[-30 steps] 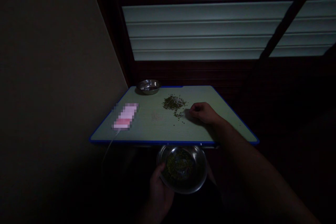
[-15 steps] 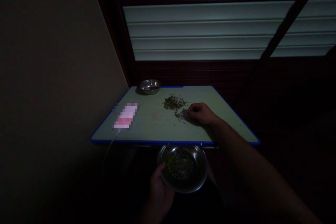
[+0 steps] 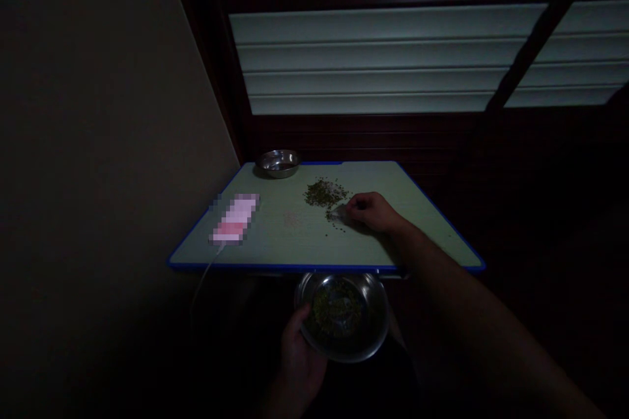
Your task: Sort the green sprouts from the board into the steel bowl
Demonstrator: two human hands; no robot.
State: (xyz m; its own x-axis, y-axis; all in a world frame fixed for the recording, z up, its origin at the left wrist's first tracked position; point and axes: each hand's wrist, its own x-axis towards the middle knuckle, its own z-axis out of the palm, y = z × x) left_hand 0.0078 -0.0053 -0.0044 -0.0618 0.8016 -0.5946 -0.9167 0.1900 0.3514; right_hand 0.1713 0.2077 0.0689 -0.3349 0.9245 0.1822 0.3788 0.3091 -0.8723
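Observation:
My left hand [image 3: 299, 359] grips the rim of a steel bowl [image 3: 343, 316] held just below the table's near edge; the bowl holds small green grains. My right hand [image 3: 372, 211] rests on the pale green table [image 3: 314, 242], fingers curled together, fingertips touching the right side of a scattered pile of green grains [image 3: 325, 195]. Whether anything is pinched in those fingers is too dark to tell.
A small steel dish [image 3: 278, 162] sits at the table's far left corner. A lit phone [image 3: 234, 218] with a cable lies on the left side. A wall stands to the left, a shuttered window behind. The room is very dark.
My right hand has slid a little to the left, closer into the grain pile. The bowl and my left hand have stayed in place.

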